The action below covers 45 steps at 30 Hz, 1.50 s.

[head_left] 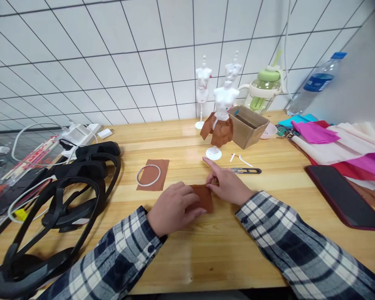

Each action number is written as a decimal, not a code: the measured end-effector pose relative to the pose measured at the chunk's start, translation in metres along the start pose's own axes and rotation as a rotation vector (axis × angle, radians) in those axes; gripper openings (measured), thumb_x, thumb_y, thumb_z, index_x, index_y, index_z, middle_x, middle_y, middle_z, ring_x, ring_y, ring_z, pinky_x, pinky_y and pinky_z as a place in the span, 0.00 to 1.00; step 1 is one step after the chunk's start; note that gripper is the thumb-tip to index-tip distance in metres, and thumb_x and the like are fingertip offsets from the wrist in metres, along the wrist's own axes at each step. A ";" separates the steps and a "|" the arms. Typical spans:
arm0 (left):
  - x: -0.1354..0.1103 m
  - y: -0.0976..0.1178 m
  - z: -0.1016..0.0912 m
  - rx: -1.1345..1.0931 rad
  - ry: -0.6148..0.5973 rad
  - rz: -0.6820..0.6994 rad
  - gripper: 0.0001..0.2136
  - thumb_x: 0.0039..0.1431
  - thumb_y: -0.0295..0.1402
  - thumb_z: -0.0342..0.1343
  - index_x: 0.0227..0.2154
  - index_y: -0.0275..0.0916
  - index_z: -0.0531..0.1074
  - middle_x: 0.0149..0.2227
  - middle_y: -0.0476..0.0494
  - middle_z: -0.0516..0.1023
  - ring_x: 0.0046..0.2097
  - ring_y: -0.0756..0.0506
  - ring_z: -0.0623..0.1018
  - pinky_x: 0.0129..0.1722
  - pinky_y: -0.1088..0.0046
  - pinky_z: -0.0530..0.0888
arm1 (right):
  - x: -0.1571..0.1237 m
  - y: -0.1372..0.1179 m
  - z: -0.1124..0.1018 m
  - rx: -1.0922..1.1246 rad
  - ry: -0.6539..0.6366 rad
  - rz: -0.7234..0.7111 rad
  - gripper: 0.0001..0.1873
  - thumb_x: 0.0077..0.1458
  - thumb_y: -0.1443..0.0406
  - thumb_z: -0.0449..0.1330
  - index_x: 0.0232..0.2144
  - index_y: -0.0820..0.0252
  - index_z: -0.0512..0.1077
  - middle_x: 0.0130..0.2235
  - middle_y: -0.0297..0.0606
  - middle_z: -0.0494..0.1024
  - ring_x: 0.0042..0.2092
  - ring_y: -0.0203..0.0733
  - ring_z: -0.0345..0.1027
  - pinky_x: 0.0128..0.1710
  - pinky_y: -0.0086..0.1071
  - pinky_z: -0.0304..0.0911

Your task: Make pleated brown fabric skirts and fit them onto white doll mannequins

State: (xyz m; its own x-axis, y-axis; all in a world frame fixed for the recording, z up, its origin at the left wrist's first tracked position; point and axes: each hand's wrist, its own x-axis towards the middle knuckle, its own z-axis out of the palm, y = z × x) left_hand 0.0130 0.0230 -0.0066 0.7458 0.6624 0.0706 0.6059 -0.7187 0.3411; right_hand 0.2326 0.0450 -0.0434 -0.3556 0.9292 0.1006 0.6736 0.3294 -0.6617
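Note:
A small piece of brown cloth (205, 199) lies on the table in front of me, between my two hands. My left hand (173, 208) covers its left side, fingers curled over it and thumb stretched along the cloth. At the top right corner, my right hand (228, 182) pinches the cloth's edge, with the index finger pointing away. Just beyond that hand lie black thread snips (250, 171). To the left, a white ring (138, 177) rests on another brown cloth square (163, 171).
White mini dress forms (226, 100) stand at the back, one with brown cloth pieces around its base. Beside them are a cardboard box (250, 129), a green-lidded cup (264, 89) and a water bottle (312, 87). A phone (343, 196) and coloured fabrics (318, 133) lie right; black headsets (81, 200) lie left.

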 end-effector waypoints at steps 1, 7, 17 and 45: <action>0.000 -0.002 -0.001 -0.001 0.079 -0.047 0.15 0.61 0.46 0.53 0.39 0.40 0.76 0.36 0.42 0.75 0.39 0.43 0.71 0.40 0.65 0.67 | 0.000 -0.002 0.001 0.028 -0.019 0.000 0.47 0.50 0.74 0.60 0.67 0.52 0.45 0.34 0.30 0.79 0.34 0.39 0.69 0.41 0.35 0.61; 0.000 -0.011 -0.005 -0.010 0.142 -0.131 0.17 0.59 0.44 0.57 0.48 0.44 0.74 0.47 0.42 0.76 0.49 0.39 0.73 0.50 0.59 0.64 | -0.007 -0.023 0.010 0.185 -0.015 -0.072 0.46 0.50 0.73 0.60 0.67 0.49 0.44 0.34 0.28 0.79 0.34 0.37 0.68 0.40 0.33 0.61; 0.003 -0.029 0.011 -0.409 0.018 -0.314 0.10 0.61 0.36 0.53 0.36 0.40 0.78 0.34 0.48 0.81 0.35 0.47 0.77 0.35 0.74 0.70 | -0.010 -0.023 0.009 0.184 0.198 -0.190 0.15 0.53 0.65 0.62 0.45 0.56 0.71 0.53 0.42 0.72 0.51 0.46 0.66 0.51 0.42 0.62; 0.007 -0.030 0.007 -0.820 -0.035 -0.410 0.14 0.56 0.42 0.58 0.35 0.37 0.80 0.36 0.44 0.83 0.37 0.45 0.79 0.37 0.72 0.72 | -0.011 -0.022 0.013 -0.141 0.158 -0.336 0.06 0.57 0.64 0.60 0.35 0.51 0.78 0.56 0.36 0.73 0.52 0.47 0.67 0.52 0.46 0.60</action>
State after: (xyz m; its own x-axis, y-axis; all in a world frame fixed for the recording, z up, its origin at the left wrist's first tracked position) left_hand 0.0024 0.0476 -0.0227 0.5315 0.8162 -0.2265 0.4484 -0.0443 0.8927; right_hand 0.2130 0.0251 -0.0395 -0.4748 0.7763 0.4146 0.6231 0.6292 -0.4646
